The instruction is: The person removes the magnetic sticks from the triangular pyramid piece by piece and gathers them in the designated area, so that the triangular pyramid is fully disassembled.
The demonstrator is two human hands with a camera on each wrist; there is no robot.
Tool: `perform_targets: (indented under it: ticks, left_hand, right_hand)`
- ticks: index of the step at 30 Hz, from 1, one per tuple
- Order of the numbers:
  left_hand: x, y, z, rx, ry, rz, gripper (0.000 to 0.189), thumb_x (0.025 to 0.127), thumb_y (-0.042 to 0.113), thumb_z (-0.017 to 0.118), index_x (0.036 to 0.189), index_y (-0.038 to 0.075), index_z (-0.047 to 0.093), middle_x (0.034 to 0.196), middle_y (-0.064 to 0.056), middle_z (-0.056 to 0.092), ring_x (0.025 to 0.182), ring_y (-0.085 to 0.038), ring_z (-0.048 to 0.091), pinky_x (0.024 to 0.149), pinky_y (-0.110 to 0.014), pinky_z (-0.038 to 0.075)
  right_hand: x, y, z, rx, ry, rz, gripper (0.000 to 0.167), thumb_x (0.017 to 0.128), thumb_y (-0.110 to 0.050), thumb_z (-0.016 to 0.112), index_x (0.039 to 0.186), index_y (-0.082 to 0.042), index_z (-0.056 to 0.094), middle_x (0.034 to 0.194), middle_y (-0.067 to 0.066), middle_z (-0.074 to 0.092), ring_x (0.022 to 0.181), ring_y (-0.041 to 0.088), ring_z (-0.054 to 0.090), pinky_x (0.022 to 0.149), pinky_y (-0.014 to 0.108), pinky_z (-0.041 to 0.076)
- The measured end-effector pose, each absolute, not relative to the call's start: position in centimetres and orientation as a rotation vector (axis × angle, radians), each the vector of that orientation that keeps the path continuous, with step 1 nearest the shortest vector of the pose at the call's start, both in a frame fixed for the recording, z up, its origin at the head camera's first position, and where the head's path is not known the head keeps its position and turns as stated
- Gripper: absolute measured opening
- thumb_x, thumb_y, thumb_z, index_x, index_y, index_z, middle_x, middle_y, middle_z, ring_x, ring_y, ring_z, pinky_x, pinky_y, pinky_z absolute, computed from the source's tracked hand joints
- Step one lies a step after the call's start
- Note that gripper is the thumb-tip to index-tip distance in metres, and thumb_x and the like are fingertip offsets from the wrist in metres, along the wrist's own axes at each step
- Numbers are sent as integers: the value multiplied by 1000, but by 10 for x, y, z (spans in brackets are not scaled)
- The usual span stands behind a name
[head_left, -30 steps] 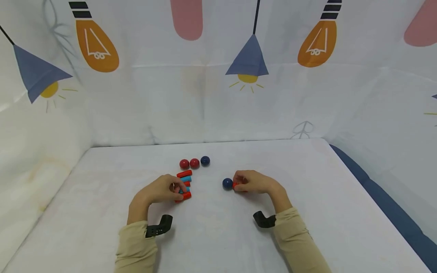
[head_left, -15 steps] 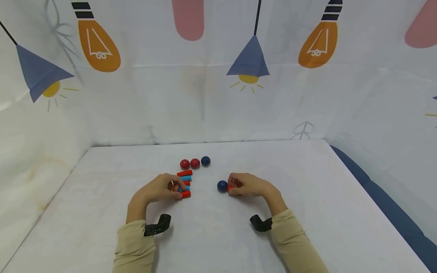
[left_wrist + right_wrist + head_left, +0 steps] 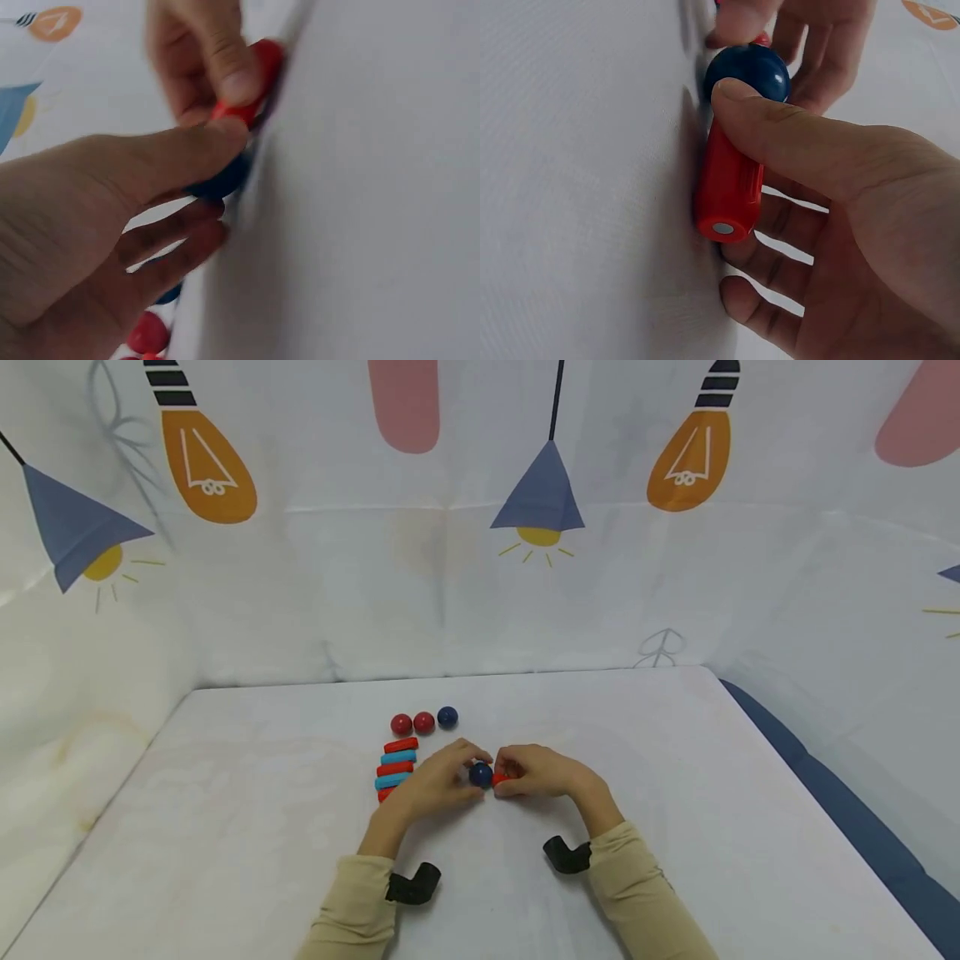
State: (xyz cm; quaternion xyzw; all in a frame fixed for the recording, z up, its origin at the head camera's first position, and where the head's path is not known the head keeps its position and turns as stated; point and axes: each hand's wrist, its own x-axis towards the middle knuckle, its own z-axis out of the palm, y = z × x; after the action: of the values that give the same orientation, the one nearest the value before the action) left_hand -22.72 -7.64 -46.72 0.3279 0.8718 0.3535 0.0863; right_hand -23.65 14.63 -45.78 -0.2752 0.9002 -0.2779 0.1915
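A dark blue ball (image 3: 481, 774) lies on the white table between the two hands, touching the end of a red magnetic rod (image 3: 731, 180). My left hand (image 3: 438, 781) has its thumb and fingers curved round the ball from either side. Firmness of that hold is hard to judge, as the left wrist view is blurred. My right hand (image 3: 551, 772) pinches the red rod, its thumb lying along the rod near the ball. A round metal disc shows at the rod's free end in the right wrist view.
Left of the hands, red and light blue rods (image 3: 395, 768) lie in a stacked row, the nearest partly hidden by the left hand. Behind them sit two red balls (image 3: 401, 724) and another dark blue ball (image 3: 447, 717). A patterned white cloth (image 3: 360, 593) hangs behind the table.
My left hand has left the row of rods and moved right to the blue ball. My right hand has shifted slightly left with the red rod, the ball moving along at its end.
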Motion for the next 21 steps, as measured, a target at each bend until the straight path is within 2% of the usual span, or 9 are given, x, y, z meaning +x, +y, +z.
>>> perform_targets:
  ticks: [5,12,18,21]
  left_hand:
    - [-226,-63,-473,959,2668,1008,35,83,13,72,116,14,63,112,0,59,104,-16,56,94,-33,50]
    - [-229,-56,-470,914,2732,1000,36,85,10,69,120,8,63,112,-7,58,104,-21,57,94,-38,49]
    - [-234,-47,-468,733,2856,1045,36,85,10,70,120,11,62,113,-7,58,106,-21,59,93,-36,51]
    - [-239,-43,-466,720,2908,1016,36,84,10,70,120,11,63,113,-7,59,105,-21,60,91,-34,52]
  right_hand:
    - [-237,144,-458,-752,2532,-800,23,84,-30,71,91,-12,59,74,-5,51,66,7,46,59,21,37]
    - [-237,145,-455,-752,2533,-785,22,82,-28,73,90,-13,59,74,-5,53,65,7,47,59,21,39]
    - [-235,144,-455,-748,2497,-827,21,80,-23,75,89,-12,60,73,-4,54,64,7,48,59,21,40]
    - [-233,142,-455,-716,2492,-829,21,80,-23,75,89,-12,59,73,-4,54,65,9,48,59,22,39]
